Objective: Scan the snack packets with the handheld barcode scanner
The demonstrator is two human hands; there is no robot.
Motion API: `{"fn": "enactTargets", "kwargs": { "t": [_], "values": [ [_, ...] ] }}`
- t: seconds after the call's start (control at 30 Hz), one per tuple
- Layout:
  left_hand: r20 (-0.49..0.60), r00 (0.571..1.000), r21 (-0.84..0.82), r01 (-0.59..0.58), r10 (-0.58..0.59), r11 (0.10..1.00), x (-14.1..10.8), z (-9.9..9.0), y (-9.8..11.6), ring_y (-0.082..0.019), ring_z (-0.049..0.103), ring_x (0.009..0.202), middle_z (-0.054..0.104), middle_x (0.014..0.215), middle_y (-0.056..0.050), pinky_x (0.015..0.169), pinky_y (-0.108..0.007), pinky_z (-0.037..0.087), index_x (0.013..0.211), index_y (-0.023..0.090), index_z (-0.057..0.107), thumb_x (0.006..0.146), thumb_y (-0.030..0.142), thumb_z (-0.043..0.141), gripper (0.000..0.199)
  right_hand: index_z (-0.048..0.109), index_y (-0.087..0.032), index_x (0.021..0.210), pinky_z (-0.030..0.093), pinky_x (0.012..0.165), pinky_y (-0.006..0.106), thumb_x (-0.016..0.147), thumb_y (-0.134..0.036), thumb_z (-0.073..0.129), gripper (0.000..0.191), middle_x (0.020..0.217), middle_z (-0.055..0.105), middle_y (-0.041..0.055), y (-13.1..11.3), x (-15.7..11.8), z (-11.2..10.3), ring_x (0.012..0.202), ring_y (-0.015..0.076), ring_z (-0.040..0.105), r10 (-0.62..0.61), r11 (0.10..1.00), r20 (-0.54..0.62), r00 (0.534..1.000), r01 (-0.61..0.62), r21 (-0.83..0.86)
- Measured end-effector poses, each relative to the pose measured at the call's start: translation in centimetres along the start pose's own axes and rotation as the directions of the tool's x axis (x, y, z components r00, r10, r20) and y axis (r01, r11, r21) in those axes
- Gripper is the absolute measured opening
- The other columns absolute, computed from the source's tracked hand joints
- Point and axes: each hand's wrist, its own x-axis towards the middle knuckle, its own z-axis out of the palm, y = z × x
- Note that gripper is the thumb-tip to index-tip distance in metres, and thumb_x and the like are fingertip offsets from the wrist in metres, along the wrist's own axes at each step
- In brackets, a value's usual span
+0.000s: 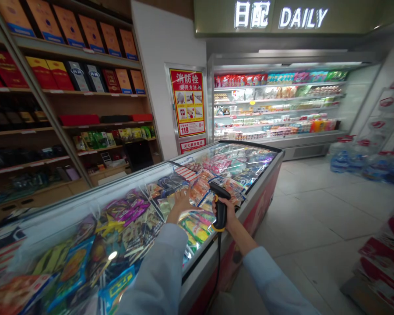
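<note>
A black barcode scanner with yellow trim [221,210] is upright in my right hand [229,211], its fingers wrapped round the handle and its cable hanging down. My left hand [183,204] is over the chest freezer [197,269], fingers spread and nothing in it. Beneath and around it lie bagged frozen goods: orange-red packs [201,189], yellow-green packs [196,231] and purple packs [133,207]. Whether the left hand touches a pack or the glass cannot be made out.
Shelves of boxes [95,54] line the left wall. A red fire hydrant poster [188,103] hangs beyond the freezer. Behind stands a lit display fridge [302,142]. Water bottles [367,159] and red-white cartons [381,267] stand on the floor at the right.
</note>
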Motion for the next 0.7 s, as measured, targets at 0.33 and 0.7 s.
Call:
{"fn": "enactTargets", "kwargs": {
  "t": [0.33,0.7],
  "values": [
    [-0.002,1.0,0.051,-0.02,0.02,0.998,-0.5,1.1,1.5,-0.037,0.017,0.145,0.023,0.156,-0.02,0.116,-0.054,0.001,0.147,0.021,0.028,0.058,0.074,0.067,0.111,0.059,-0.018,0.073,0.039,0.037,0.02,0.062,-0.035,0.069,0.022,0.055,0.058,-0.0006,0.2,0.0,0.0,0.042,0.0104,0.05,-0.017,1.0,-0.012,1.0,0.016,-0.022],
    [-0.221,0.975,0.208,0.064,-0.016,0.976,-1.3,0.8,3.5,-0.034,0.047,0.119,0.062,0.114,-0.014,0.104,-0.044,0.031,0.128,0.018,0.053,0.075,0.055,0.063,0.066,0.059,-0.017,0.068,0.04,0.037,0.02,0.059,-0.037,0.071,0.026,0.054,0.057,-0.0005,0.2,0.0,0.1,0.041,0.01,0.049,0.014,1.0,-0.003,1.0,-0.014,0.0]
  ]
}}
